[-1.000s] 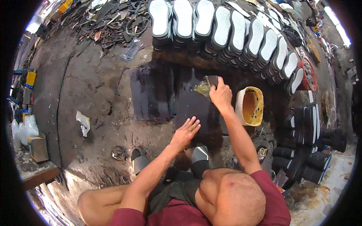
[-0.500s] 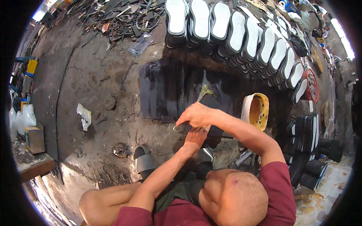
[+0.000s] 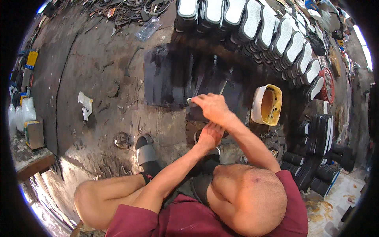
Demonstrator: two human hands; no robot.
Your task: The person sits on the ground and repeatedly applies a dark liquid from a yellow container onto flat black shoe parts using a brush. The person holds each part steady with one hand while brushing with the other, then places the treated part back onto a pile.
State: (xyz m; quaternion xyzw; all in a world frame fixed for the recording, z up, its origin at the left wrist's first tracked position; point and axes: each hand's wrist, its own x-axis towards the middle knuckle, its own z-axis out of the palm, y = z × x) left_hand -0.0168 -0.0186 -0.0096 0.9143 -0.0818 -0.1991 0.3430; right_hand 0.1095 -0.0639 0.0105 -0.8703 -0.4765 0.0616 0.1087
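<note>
Grimy floor [image 3: 106,91], right hand [image 3: 215,108] over dark sheet [image 3: 211,85]

Crumpled white scrap [image 3: 85,106] on floor [image 3: 106,71] — clear plastic bag [image 3: 149,29] near dark scrap heap [image 3: 139,9] — red basket [image 3: 328,85] at right.

Looks steeply down from head, via left fisheye; catches left hand [image 3: 211,136] and right hand [image 3: 215,109] near, floor [image 3: 106,73] beyond.
</note>
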